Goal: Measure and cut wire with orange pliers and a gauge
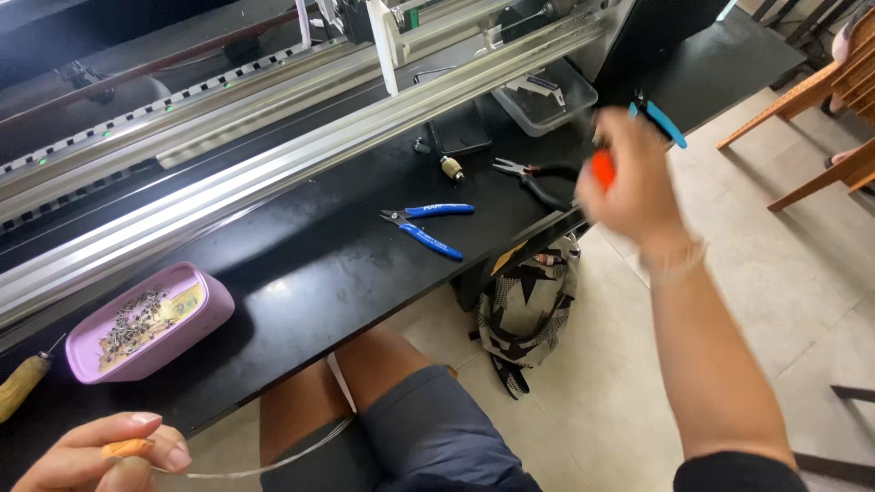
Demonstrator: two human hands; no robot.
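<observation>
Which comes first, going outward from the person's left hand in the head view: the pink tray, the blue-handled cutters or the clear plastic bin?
Measured from the left hand at the bottom left:
1. Pink tray, just above it on the black bench, holding small metal bits.
2. Blue-handled cutters, mid-bench, towards the right.
3. Clear plastic bin, far back near the machine rail.

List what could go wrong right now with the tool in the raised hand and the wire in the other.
1. The right hand is motion-blurred while holding an orange-and-blue tool; its hold may be loose.
2. The thin wire, pinched by the left hand, sags over the lap and could snag.
3. The pink tray of small metal bits sits near the bench edge.
</observation>
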